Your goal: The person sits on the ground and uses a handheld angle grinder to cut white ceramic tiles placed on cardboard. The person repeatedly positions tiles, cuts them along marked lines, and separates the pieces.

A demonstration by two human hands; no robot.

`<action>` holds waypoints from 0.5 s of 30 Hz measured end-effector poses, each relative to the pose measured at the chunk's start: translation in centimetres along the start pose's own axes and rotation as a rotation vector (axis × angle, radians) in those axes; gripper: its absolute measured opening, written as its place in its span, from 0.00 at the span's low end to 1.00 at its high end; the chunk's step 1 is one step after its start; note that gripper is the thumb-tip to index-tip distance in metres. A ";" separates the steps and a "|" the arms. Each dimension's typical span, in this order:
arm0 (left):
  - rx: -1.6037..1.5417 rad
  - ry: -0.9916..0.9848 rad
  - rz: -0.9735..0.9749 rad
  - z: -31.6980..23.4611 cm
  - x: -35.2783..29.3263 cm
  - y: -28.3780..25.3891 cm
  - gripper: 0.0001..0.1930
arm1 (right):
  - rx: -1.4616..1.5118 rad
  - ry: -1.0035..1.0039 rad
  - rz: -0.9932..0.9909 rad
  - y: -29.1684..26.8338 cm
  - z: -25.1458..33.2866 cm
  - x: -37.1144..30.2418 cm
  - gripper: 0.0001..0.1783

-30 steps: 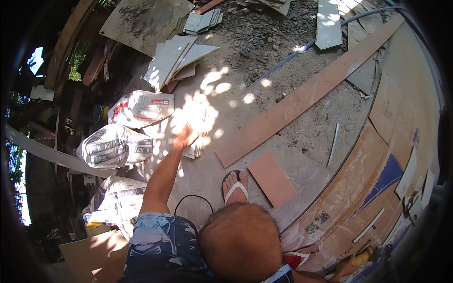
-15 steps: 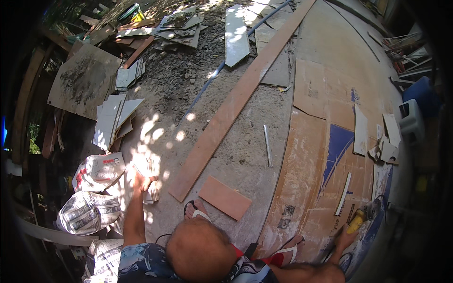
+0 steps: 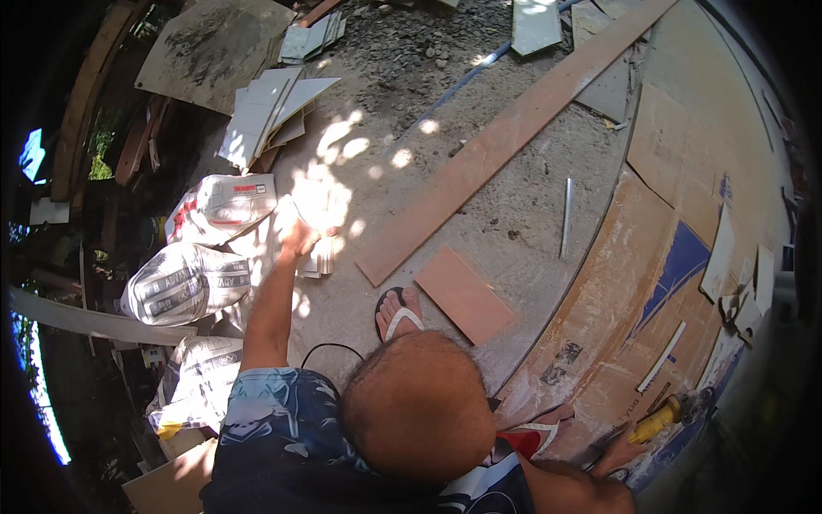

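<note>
Cardboard sheet (image 3: 599, 338): flat on the ground, at my right.
Long plank (image 3: 514, 147): slanting across the ground ahead of me.
Pale stack (image 3: 322, 257): in bright sun, at my left hand.
Yellow grinder (image 3: 658, 422): lower right, in my right hand.
Right hand (image 3: 615, 451): wrapped round the grinder's body.
Left hand (image 3: 299, 236): against the stack; fingers lost in glare, so I can't tell if they're closed.

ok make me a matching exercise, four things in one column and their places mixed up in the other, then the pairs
Things:
1. yellow power tool
2. stack of pale strips
3. blue hose
4. cardboard sheet

Places:
A. beside the dark gravel
B. flat on the ground, right of the long board
C. in the right hand
D. at the left hand, in bright sunlight

Pairs: 1-C, 2-D, 3-A, 4-B
</note>
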State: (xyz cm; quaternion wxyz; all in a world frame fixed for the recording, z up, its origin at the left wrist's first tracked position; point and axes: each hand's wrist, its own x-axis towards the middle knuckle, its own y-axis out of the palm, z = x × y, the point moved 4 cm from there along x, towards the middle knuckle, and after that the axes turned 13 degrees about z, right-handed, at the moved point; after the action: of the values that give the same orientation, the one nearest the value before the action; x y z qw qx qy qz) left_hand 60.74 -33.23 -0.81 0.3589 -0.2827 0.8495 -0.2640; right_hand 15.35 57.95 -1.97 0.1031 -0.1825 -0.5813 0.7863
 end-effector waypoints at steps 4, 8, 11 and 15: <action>0.023 -0.044 0.089 -3.9 -1.6 1.2 0.39 | -0.112 -0.052 -0.190 -1.7 1.8 0.3 0.43; 0.259 -0.370 0.423 -27.3 -10.8 5.6 0.34 | -0.334 -0.151 -0.401 -4.4 10.9 -0.5 0.38; 0.463 -0.375 0.499 -34.5 -11.9 7.7 0.37 | -0.281 -0.297 -0.326 -3.2 12.1 -2.6 0.34; 0.634 -0.450 0.537 -35.6 -14.2 8.2 0.41 | -0.101 -0.443 -0.054 0.0 15.1 -2.3 0.29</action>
State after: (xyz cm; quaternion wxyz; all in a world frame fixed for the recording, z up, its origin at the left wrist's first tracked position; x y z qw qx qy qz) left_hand 39.60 -9.20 21.83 0.6583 0.0202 0.6712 -0.3402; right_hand 11.28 43.88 2.25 -0.0154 0.0053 -0.6331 0.7739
